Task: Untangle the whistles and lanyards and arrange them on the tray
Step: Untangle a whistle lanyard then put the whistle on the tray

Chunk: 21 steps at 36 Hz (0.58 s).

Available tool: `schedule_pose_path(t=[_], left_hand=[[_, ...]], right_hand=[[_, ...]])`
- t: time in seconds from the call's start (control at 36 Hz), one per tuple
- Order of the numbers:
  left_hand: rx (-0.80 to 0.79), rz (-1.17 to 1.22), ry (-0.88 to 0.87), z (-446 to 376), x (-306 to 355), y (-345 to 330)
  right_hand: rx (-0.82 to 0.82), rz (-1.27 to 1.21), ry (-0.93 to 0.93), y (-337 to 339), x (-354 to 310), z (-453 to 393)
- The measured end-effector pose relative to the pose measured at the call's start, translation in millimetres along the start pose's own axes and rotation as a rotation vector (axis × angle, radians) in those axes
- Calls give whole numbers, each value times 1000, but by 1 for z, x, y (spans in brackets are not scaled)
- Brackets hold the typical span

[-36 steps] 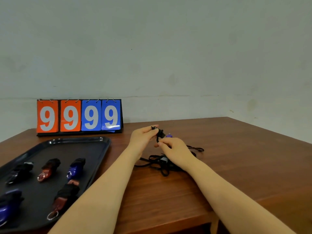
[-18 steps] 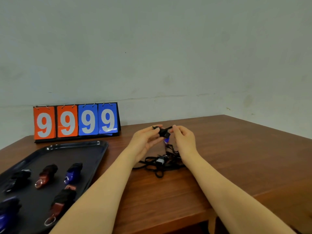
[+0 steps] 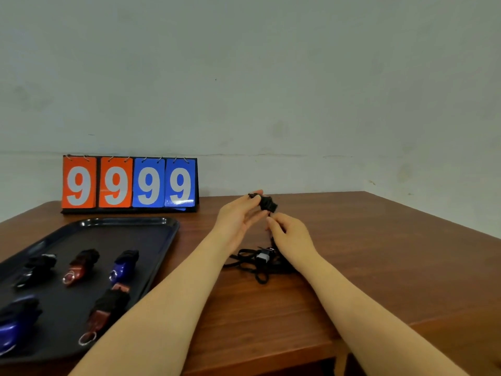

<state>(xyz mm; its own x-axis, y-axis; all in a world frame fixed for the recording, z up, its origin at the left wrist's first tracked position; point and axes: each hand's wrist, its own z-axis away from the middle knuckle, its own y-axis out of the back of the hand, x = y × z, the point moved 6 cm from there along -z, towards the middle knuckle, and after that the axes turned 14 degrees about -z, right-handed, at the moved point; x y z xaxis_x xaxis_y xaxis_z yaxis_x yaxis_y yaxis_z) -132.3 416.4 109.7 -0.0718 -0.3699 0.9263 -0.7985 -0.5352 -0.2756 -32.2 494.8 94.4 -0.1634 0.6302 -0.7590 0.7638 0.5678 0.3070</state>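
Fingers (image 3: 253,198) of the left hand (image 3: 238,215) pinch a wound lanyard bundle (image 3: 267,203) while the right hand (image 3: 290,234) grips the cord (image 3: 271,237) below, mid-winding; next, probably feed remaining slack from the tangle (image 3: 257,263) beneath.

right hand (image 3: 291,234) lowered below the wound lanyard bundle (image 3: 267,203); view shifted

The bench (image 3: 379,253) is smooth brown wood with visible grain; the tray (image 3: 151,240) is glossy dark plastic; lanyards (image 3: 249,263) are matt black cord.
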Motion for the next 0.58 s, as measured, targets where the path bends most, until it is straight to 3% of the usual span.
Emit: schedule_pose_path(t=[0.11, 0.28, 0.5, 0.58], left_hand=[[29, -344, -62, -4, 0, 9], [-31, -607, -102, -2, -3, 8], [-87, -878, -113, -2, -9, 11], [-92, -864, -85, -2, -9, 11]], right_hand=[[-117, 163, 1, -9, 0, 2], [-233, 209, -28, -15, -3, 5], [-57, -144, -89, -5, -5, 3], [63, -258, -130, 4, -5, -1]])
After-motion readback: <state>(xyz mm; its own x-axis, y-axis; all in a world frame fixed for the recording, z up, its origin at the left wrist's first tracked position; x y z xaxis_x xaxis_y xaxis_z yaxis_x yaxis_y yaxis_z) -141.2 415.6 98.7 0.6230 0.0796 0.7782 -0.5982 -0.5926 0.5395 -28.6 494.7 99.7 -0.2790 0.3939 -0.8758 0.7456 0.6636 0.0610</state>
